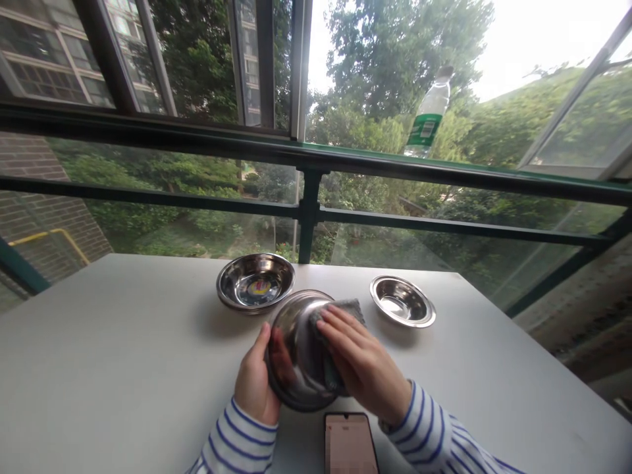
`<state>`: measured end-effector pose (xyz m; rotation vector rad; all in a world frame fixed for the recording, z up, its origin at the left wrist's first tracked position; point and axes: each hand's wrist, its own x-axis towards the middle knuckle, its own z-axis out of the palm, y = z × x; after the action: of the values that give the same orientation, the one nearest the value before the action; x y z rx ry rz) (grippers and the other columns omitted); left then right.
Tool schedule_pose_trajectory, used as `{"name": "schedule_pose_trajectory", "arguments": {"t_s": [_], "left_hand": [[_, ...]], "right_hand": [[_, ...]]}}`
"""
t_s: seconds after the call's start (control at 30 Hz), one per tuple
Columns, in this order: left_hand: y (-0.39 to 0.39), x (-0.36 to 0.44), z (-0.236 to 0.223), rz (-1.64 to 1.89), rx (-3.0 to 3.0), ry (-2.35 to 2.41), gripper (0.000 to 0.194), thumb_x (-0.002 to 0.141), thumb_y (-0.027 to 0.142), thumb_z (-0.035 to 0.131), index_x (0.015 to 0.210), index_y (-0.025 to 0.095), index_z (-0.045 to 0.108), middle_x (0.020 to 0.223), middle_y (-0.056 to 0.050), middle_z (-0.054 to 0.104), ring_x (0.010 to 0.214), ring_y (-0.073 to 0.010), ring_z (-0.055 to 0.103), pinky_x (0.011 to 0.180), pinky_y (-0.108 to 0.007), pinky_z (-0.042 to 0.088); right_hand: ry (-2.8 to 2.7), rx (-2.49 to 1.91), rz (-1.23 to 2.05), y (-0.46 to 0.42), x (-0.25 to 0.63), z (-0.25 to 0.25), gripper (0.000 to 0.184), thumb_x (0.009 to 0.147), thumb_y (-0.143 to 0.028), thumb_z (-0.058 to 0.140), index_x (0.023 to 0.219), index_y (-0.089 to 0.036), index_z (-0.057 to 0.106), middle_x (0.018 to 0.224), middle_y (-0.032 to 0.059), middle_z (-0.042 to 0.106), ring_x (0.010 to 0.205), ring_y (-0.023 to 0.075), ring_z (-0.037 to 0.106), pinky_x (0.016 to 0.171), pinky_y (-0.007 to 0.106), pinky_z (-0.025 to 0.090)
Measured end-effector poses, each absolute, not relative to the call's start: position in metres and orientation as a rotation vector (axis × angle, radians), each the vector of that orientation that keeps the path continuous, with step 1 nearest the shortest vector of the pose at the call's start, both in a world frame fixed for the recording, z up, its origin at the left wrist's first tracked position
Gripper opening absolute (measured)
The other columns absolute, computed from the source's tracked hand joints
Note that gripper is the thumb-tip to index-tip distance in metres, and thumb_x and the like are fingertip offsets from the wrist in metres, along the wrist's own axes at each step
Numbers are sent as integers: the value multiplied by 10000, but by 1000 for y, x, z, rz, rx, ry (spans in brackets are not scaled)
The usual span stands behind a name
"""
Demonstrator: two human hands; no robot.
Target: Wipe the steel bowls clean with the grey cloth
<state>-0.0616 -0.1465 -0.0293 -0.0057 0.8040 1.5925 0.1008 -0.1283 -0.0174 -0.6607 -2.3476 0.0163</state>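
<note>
A shiny metal bowl (296, 349) is held tilted above the white table, its rounded outside turned up toward me. My left hand (257, 382) grips it at the left rim, thumb along the edge and the other fingers hidden beneath. Against the bowl's right side, my right hand (363, 359) presses a grey cloth (353, 309) with its fingers laid over it. Behind the held bowl, to the left, stands a larger steel bowl (237, 299) with a colourful sticker inside. Toward the right sits a smaller steel bowl (390, 296).
A phone (350, 444) lies on the white table (123, 368) at the near edge, below the held bowl. A dark green railing (222, 155) and windows run behind the table. A plastic bottle (427, 128) with a green label stands by the railing.
</note>
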Motion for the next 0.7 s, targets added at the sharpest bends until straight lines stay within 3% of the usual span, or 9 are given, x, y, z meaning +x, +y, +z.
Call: {"name": "schedule_pose_trajectory", "arguments": {"t_s": [0.17,0.3,0.43,0.6,0.7], "left_hand": [[-147,-58,-30,1599,62,834,195,785,204,569,894,75,667,864,-137,716,842,-247,667,779,-350,532],[-148,-61,-29,1608,109,807,234,759,236,605,916,71,659,810,-119,711,791,-226,670,730,-316,538],[-150,-63,-28,1607,164,786,232,721,259,647,846,64,665,706,-88,692,663,-192,658,630,-275,533],[-151,-60,-29,1681,213,905,167,679,229,687,779,97,672,640,-33,676,542,-126,609,474,-190,466],[-152,-62,-30,1684,263,889,205,665,265,699,772,91,678,653,-36,675,579,-140,615,524,-208,477]], "right_hand": [[-2228,-760,85,-110,107,-14,386,890,-132,363,1268,-172,429,1288,125,489,1233,209,405,989,432,410],[-2459,-564,3,-131,88,-4,386,869,-147,403,1252,-124,449,1310,110,472,1289,230,307,1037,433,347],[-2554,-458,-39,-137,82,4,373,870,-184,423,1238,-136,464,1300,78,489,1287,220,310,1064,430,301],[-2293,-665,123,-112,95,3,362,888,-140,370,1241,-157,451,1250,116,522,1198,199,438,984,411,410],[-2345,-623,100,-121,92,3,382,872,-137,387,1249,-161,444,1272,114,505,1240,215,386,1006,444,375]]}}
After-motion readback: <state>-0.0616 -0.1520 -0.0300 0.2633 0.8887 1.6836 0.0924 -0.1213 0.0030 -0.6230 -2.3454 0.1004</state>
